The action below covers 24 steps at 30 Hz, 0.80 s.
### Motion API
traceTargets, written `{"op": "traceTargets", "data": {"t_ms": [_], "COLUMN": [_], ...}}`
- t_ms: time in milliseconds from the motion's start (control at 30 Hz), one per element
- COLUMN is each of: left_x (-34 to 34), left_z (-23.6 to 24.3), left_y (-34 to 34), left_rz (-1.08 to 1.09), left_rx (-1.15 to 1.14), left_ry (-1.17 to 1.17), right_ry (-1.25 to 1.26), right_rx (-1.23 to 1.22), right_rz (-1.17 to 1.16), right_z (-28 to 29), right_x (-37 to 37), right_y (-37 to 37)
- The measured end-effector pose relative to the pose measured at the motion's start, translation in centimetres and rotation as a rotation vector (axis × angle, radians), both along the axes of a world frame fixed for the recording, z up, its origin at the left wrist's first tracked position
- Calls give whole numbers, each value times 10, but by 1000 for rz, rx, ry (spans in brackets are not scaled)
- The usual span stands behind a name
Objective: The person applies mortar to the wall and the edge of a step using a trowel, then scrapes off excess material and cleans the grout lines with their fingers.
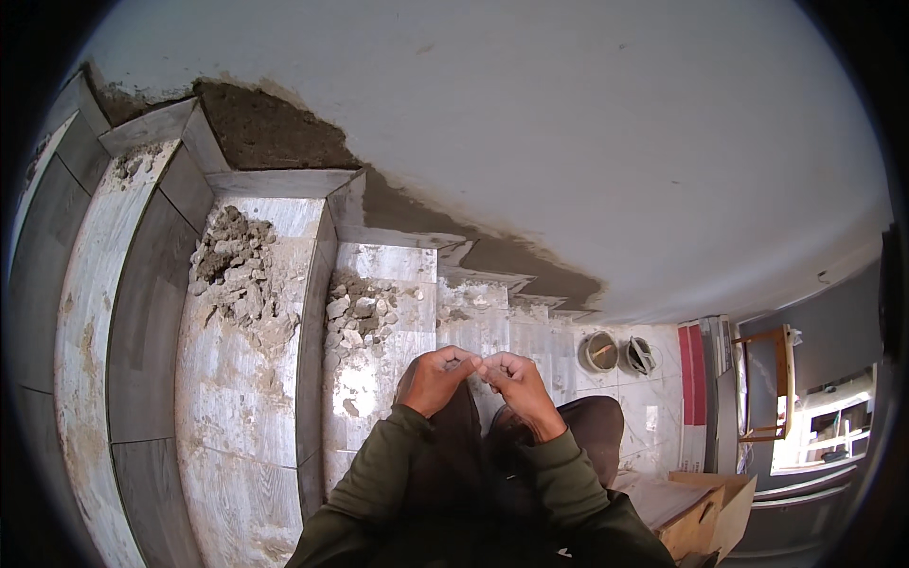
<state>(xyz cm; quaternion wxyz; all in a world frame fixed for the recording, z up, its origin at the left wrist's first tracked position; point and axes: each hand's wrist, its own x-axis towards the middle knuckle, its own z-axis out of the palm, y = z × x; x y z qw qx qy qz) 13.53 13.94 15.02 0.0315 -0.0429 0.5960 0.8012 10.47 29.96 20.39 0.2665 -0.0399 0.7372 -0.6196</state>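
Observation:
My left hand (438, 381) and my right hand (520, 386) meet at the fingertips above my knees. Both are closed, thumbs pressed to curled fingers; anything pinched between them is too small or hidden to name. I sit or crouch on a staircase covered in grey wood-look tiles. On the step beside my left hand lies a pile of broken mortar rubble (358, 312). A larger heap of rubble (237, 275) rests one step further left. Tile skirting (284, 183) follows the steps along the wall, with darker mortar patches (275, 128) above it.
Beyond my right hand, two buckets (598, 351) stand on pale floor tiles at the foot of the stairs. Past them are a red-and-white striped stack (693, 379), a wooden chair (784, 379) and a wooden cabinet (686, 521). The grey wall (606, 142) rises ahead.

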Motion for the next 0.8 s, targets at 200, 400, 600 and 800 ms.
{"op": "traceTargets", "data": {"t_ms": [200, 400, 600, 800], "left_x": [11, 7, 40, 109], "left_z": [24, -7, 33, 2], "left_y": [4, 0, -90, -143], "left_rz": [-62, 339, 774, 839], "left_rx": [-180, -233, -1387, -1934], "left_ry": [-9, 33, 181, -357], "right_ry": [-17, 66, 29, 277], "right_rx": [29, 87, -32, 32], "right_rz": [-9, 8, -125, -24], "right_z": [10, 0, 17, 13], "right_x": [12, -1, -42, -120], "right_y": [11, 25, 63, 87]}}
